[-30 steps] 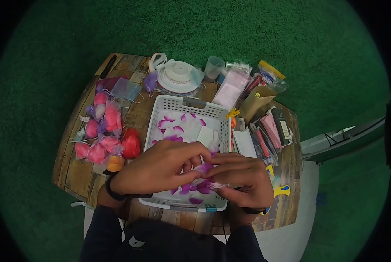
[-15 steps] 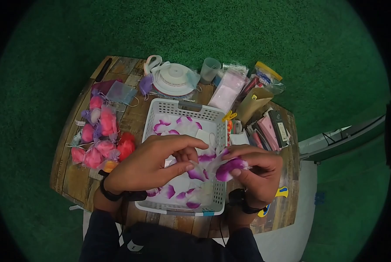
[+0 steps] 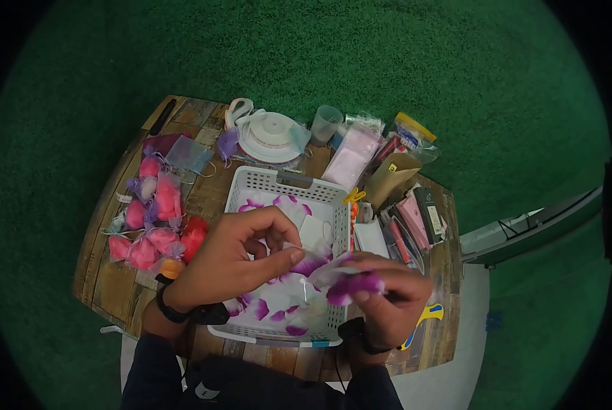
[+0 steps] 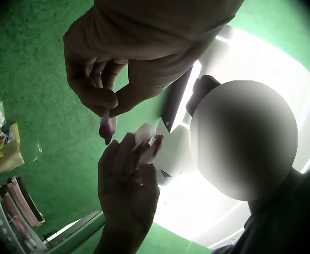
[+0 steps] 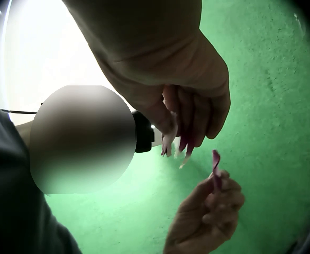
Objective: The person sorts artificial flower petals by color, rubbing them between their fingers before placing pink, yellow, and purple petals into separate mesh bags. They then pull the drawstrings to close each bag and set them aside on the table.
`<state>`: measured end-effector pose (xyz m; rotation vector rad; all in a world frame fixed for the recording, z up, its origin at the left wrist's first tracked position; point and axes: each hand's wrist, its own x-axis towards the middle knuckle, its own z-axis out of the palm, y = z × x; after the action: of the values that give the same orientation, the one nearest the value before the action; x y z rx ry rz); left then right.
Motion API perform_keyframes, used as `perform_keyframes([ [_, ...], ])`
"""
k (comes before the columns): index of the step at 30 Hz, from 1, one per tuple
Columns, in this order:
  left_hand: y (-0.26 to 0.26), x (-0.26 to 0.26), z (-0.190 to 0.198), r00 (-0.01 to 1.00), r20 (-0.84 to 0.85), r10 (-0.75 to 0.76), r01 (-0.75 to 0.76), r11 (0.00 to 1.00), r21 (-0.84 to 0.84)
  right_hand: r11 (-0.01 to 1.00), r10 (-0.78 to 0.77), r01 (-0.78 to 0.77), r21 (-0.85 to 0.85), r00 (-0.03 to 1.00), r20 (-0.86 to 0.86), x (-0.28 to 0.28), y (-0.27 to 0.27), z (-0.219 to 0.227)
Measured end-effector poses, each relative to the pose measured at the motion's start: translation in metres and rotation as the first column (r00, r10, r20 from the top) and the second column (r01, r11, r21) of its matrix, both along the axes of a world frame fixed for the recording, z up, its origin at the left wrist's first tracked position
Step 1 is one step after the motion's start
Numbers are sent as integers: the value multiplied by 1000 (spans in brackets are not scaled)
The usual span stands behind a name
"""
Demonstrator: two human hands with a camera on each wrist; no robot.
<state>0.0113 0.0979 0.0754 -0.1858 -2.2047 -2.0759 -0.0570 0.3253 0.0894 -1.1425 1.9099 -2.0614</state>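
My left hand [image 3: 234, 263] is above the white basket [image 3: 251, 336], pinching one purple-and-white flower petal [image 4: 107, 130] between thumb and index finger. To its right, my right hand [image 3: 398, 301] holds a small bunch of purple-and-white petals [image 3: 355, 287] between thumb and fingers, over the basket's right side. In the right wrist view the bunch [image 5: 168, 142] hangs from the fingertips. Many more loose petals [image 3: 257, 309] lie spread across the basket floor, partly hidden by my hands. A white card [image 3: 313, 230] also lies inside.
Left of the basket sit pink bundles in mesh pouches [image 3: 164, 198]. A ribbon roll [image 3: 273, 133] and a clear plastic cup [image 3: 326, 123] stand behind. On the right are a brown paper bag [image 3: 391, 176], a yellow clip [image 3: 354, 196], packets [image 3: 415, 219] and a blue-yellow tool [image 3: 429, 316].
My hands met over the basket a second ago. They have since parted, the right one drawing off to the right with its petals. The head view has shifted slightly.
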Motion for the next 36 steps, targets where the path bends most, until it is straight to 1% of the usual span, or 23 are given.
perform_keyframes([
  [2,3,2,-3,998,-17,60,-55,978,199,996,26,-33,-85,997,-79,11,4,-7],
  [3,5,4,-2,998,-21,64,-59,978,201,999,10,-16,-52,994,-109,17,5,-3],
  [5,10,7,0,996,-57,72,-47,929,367,999,-11,5,-41,992,-129,25,3,-6],
  [6,12,8,-1,996,-59,74,-47,928,369,999,-37,32,-35,989,-146,27,2,-7],
  [7,13,9,-3,990,-112,85,-32,911,411,999,-40,44,23,987,-157,28,0,-5],
  [8,15,10,-4,982,-164,98,-14,892,452,999,-40,45,22,986,-160,28,-2,-5],
  [11,17,14,-4,973,-208,104,-7,909,417,997,-42,54,61,982,-186,29,-9,-8],
  [13,16,15,-4,978,-190,82,4,911,412,994,-109,109,0,994,20,35,-9,-13],
  [17,15,16,-3,990,-136,32,23,921,388,994,-114,114,6,993,36,33,-6,-16],
  [19,16,15,-3,990,-135,31,26,915,403,990,-134,130,52,987,90,34,-8,-11],
  [20,17,15,-3,990,-134,30,29,908,417,990,-136,131,54,987,90,33,-8,-11],
  [22,16,15,-3,991,-133,28,29,910,414,993,-119,119,-5,993,-18,29,-11,-13],
  [23,16,15,-3,991,-131,29,27,913,408,993,-118,118,-5,993,-20,26,-12,-13],
  [25,16,16,-3,991,-133,35,23,911,412,997,-83,82,-12,985,-150,22,-13,-13],
  [29,15,16,-4,993,-113,26,24,906,423,995,-95,99,21,983,-155,22,-14,-10],
  [32,15,16,-2,992,-129,14,44,897,441,997,-72,72,-3,990,-125,19,-16,-13],
  [34,14,16,-3,992,-129,8,49,901,431,1000,-24,22,-22,996,-83,17,-16,-15],
  [36,14,16,-3,992,-129,1,54,905,422,999,-37,37,5,994,-104,16,-16,-14],
])
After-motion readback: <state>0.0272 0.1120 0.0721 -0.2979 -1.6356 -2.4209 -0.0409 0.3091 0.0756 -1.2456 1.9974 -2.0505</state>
